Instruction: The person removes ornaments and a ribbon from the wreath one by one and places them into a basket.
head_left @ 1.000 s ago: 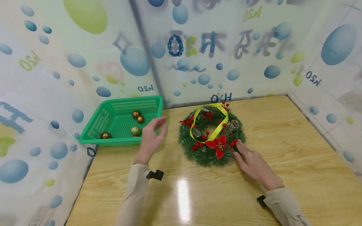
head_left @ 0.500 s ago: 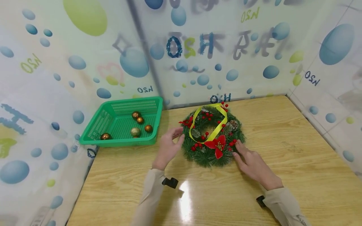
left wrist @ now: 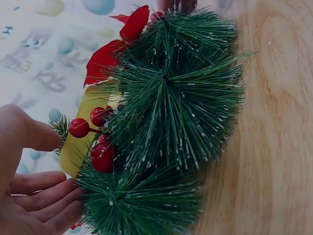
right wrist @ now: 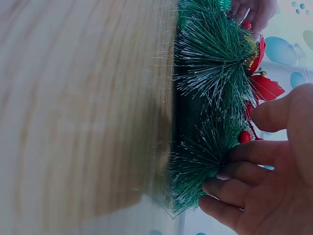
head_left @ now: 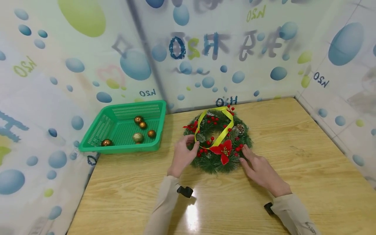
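Wreath (head_left: 217, 140) flat on the worktop (head_left: 293, 169), left hand (head_left: 183, 155) at its 8 o'clock edge, fingers loosely curled against needles, right hand (head_left: 259, 169) at 4 o'clock, fingers spread touching the rim, green basket (head_left: 120, 148) at 9 o'clock.

Hidden and cut-off parts around the wreath

In the left wrist view the left hand (left wrist: 29, 191) runs off the lower left corner and the wreath (left wrist: 171, 122) is cropped top and bottom — its fingertips vanish among the needles. In the right wrist view the right hand (right wrist: 269, 166) is cut by the right edge, and the table (right wrist: 83, 107) is smeared with blur. In the head view both forearms leave the bottom edge; the lettering on the back wall, upper centre, is blurred.
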The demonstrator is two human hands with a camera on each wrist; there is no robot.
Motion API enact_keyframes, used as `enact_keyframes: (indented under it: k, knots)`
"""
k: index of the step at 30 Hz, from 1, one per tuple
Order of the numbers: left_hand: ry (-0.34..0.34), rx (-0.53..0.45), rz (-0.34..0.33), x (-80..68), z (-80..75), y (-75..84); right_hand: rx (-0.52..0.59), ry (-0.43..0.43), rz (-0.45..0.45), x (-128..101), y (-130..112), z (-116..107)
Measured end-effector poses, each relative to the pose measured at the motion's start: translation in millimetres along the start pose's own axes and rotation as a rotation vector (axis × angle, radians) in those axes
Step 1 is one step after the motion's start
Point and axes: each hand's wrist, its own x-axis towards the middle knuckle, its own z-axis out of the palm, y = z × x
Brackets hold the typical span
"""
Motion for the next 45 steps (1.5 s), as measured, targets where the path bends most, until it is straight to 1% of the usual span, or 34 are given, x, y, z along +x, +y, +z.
enact_keyframes:
  k: [3,9,13,17,21,24,26,28,33,35,37,42,45]
  knots:
    - [0.013,0.006,-0.012,0.6,2.2,0.1,0.0,0.001,0.002,0.1,0.0,-0.3]
    - [0.042,0.021,-0.01,2.1,6.6,-0.4,0.005,-0.009,0.012,0.4,0.3,-0.5]
    - [0.079,0.026,-0.023,3.4,7.5,0.2,0.014,-0.013,0.014,0.6,0.5,-0.3]
    - [0.117,0.054,-0.017,5.5,5.5,0.2,0.014,-0.019,0.019,0.2,0.5,0.0]
    - [0.123,0.075,-0.003,5.8,1.9,1.1,0.016,-0.025,0.026,-0.2,-0.7,0.0]
    - [0.136,0.06,0.015,4.6,-2.6,5.9,0.023,-0.022,0.026,0.1,-1.6,-0.1]
    - [0.149,0.051,0.038,3.5,-6.9,11.2,0.026,-0.02,0.027,0.2,-2.0,-0.5]
    - [0.166,0.034,0.076,3.4,-12.3,17.5,0.026,-0.019,0.028,0.3,-2.1,-1.1]
    - [0.245,0.025,0.229,8.1,-29.9,31.7,0.016,-0.029,0.035,0.6,-1.7,-1.8]
    - [0.272,0.031,0.272,10.6,-38.4,35.6,0.014,-0.033,0.039,0.5,-1.9,-2.0]
    - [0.284,0.046,0.284,12.6,-47.0,37.5,0.016,-0.035,0.042,0.3,-2.3,-2.3]
    - [0.287,0.067,0.284,16.2,-66.4,36.9,0.015,-0.035,0.041,0.1,-2.9,-1.9]
    - [0.301,0.093,0.307,19.0,-77.8,37.2,0.018,-0.037,0.044,-0.2,-2.8,-1.6]
